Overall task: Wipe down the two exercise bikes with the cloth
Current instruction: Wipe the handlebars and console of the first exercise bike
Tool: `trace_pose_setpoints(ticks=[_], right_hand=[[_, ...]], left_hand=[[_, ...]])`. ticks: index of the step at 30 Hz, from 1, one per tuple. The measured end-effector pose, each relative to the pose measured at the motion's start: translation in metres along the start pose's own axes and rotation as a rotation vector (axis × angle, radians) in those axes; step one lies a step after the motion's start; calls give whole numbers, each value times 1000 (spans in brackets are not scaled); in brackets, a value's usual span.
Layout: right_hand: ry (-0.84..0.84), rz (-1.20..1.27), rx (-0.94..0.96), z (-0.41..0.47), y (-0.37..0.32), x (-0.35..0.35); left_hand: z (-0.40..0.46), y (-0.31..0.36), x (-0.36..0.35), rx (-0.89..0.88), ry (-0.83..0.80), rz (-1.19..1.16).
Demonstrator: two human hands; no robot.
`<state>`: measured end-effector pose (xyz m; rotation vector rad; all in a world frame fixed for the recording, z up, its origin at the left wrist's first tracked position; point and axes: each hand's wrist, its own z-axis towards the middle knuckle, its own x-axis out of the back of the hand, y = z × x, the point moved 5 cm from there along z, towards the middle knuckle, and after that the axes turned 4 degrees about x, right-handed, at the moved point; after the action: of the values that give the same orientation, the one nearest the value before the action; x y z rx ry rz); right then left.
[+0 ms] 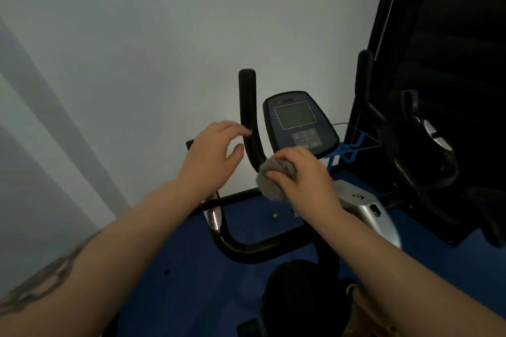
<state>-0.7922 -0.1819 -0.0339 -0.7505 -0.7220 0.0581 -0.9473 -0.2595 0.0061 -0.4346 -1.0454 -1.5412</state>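
Gripped grey cloth (273,176) in right hand (302,175), wrapped round base of black handlebar (247,107) on near exercise bike (364,208). Held left hand (210,156) loosely spread, fingertips by same bar. Console (298,120) just behind; second bike (410,145) at right.

The fluffy grey cloth (269,176) is bunched against the black curved handlebar (250,123) of the exercise bike.

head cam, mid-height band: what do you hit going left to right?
White wall → left hand → black upright handlebar grip → grey cloth gripped by right hand → blue bottle holder → second bike's dark handlebar.
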Motion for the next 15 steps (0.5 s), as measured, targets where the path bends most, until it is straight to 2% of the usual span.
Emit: trace_pose_setpoints(ticks=[3, 6, 11, 15], right_hand=[[4, -21, 5, 6, -8, -9], [-23, -87, 65, -15, 0, -1], [49, 8, -33, 20, -1, -4], [72, -13, -72, 39, -7, -17]], left_hand=[[26, 0, 16, 20, 65, 43], [65, 1, 42, -34, 133, 86], [104, 8, 45, -128, -60, 203], [111, 9, 46, -138, -14, 197]])
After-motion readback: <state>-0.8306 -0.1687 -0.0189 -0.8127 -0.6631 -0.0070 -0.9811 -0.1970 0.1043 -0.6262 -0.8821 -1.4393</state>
